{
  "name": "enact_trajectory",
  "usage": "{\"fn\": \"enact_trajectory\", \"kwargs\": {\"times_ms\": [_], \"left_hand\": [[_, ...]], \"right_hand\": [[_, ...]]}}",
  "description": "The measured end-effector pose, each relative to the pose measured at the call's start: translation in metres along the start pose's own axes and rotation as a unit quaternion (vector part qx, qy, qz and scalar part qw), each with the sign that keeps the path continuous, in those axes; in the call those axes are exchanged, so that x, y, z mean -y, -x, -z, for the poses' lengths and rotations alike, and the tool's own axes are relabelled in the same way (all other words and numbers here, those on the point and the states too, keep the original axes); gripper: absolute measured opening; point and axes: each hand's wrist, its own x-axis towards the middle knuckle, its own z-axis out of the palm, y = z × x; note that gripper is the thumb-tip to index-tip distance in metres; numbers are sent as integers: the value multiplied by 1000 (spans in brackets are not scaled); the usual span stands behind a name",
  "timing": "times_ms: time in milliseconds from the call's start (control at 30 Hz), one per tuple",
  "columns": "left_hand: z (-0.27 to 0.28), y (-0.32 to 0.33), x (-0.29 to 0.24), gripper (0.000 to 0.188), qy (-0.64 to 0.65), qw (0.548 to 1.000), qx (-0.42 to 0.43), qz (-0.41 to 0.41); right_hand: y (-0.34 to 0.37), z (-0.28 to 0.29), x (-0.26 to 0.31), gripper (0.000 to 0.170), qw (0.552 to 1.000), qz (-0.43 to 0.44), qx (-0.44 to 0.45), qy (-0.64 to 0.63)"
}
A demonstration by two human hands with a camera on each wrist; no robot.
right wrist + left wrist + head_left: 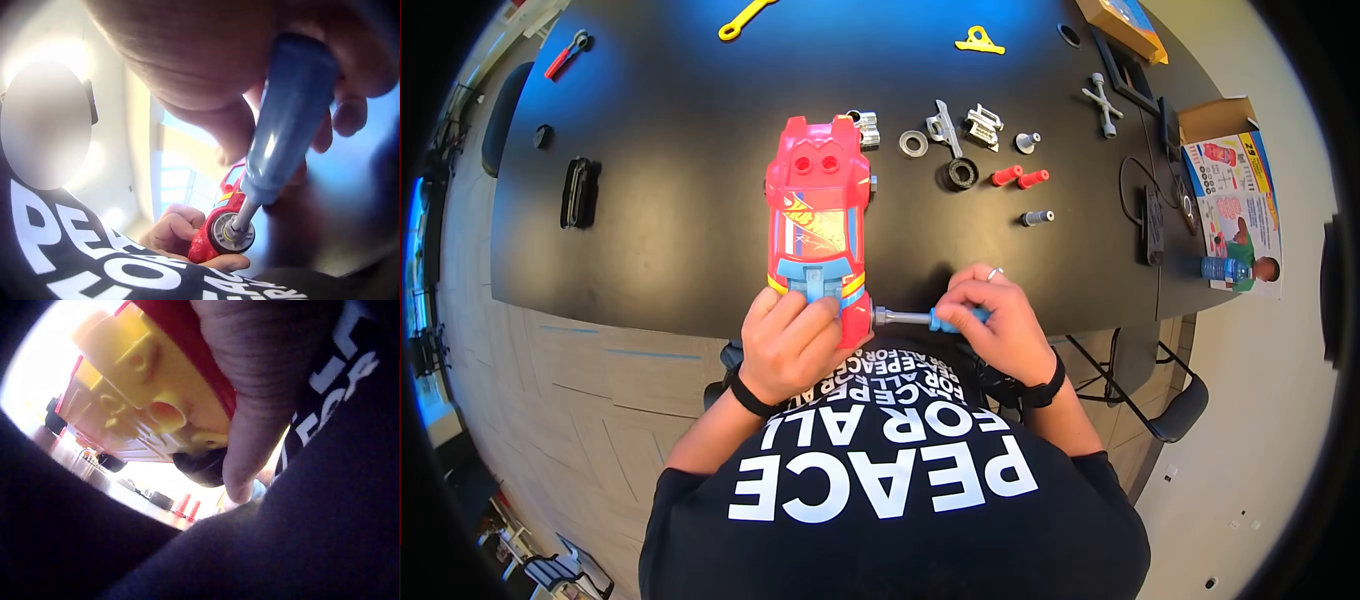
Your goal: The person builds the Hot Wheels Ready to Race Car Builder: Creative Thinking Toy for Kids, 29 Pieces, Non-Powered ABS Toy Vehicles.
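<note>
Left hand (790, 338) grips the near end of the red toy car (815, 172) at the counter (665, 220)'s near edge. Right hand (1007, 325) pinches a blue-handled screwdriver (287, 119), its tip at the hub of the near right wheel (246, 242). Two red pegs (1006, 176) lie right of the car.

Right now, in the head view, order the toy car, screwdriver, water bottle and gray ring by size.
Largest to smallest:
Toy car
Screwdriver, partly hidden by the right hand
Water bottle
Gray ring

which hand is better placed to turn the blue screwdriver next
Probably the right hand: it grips the blue screwdriver, whose shaft reaches the wheel, while the left hand holds the red car.
</note>
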Motion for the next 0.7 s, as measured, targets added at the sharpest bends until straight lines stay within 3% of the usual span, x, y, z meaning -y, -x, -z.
{"fn": "enact_trajectory", "kwargs": {"times_ms": [133, 233, 300, 333, 400, 433, 533, 600, 633, 700], "left_hand": [[-2, 0, 1, 42, 8, 1000, -8, -9], [-1, 1, 1, 42, 12, 1000, -7, -13], [-2, 1, 0, 41, 8, 1000, -5, -10], [-2, 1, 0, 41, 8, 1000, -6, -10], [-2, 1, 1, 41, 15, 1000, -7, -16], [-2, 1, 1, 41, 15, 1000, -8, -15], [-3, 1, 0, 41, 13, 1000, -11, -14], [-2, 1, -1, 40, 13, 1000, -7, -13], [-2, 1, 0, 40, 13, 1000, -7, -13], [-2, 1, 1, 40, 15, 1000, -5, -16]], "right_hand": [[-5, 4, 21, 42, 1000, 31, -4, -6], [-4, 5, 12, 42, 1000, 3, 24, -11], [-3, 2, 6, 43, 980, -156, 33, -117], [-3, 2, 9, 43, 980, -156, 32, -117], [-4, 0, 17, 47, 1000, 11, 15, 6], [-4, 0, 14, 47, 1000, 11, 15, 6], [-1, 0, 6, 51, 994, -57, 51, -75], [-3, -2, 9, 45, 968, -165, 79, -170], [-4, -2, 13, 45, 968, -165, 79, -170], [-4, -2, 21, 43, 999, 26, 16, 39]]}}
